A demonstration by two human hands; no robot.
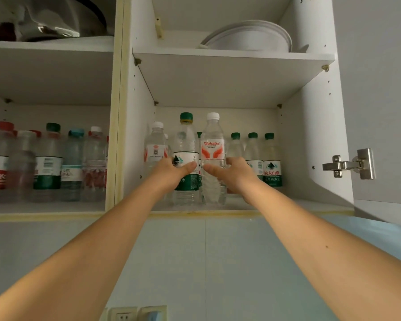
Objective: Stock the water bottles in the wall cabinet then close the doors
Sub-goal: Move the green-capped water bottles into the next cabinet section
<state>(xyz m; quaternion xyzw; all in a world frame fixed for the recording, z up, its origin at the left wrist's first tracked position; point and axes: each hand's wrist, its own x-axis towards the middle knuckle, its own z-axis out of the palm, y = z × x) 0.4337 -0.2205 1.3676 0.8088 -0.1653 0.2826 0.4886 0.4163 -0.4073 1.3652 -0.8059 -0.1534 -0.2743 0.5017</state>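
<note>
Both arms reach up into the right compartment of the white wall cabinet (232, 213). My left hand (171, 172) grips a green-capped water bottle (186, 144) at its label. My right hand (232, 173) grips a white-capped bottle with a red Wahaha label (213, 140). Both bottles stand upright side by side on the lower shelf near its front edge. Another white-capped bottle (156, 144) stands left of them, and three small green-capped bottles (252, 154) stand behind on the right.
The left compartment (44, 210) holds a row of several mixed bottles. White plates (248, 38) lie on the upper right shelf, metal cookware (51, 22) on the upper left. The right door (384, 100) hangs open on its hinge (350, 164). Wall sockets (134, 315) sit below.
</note>
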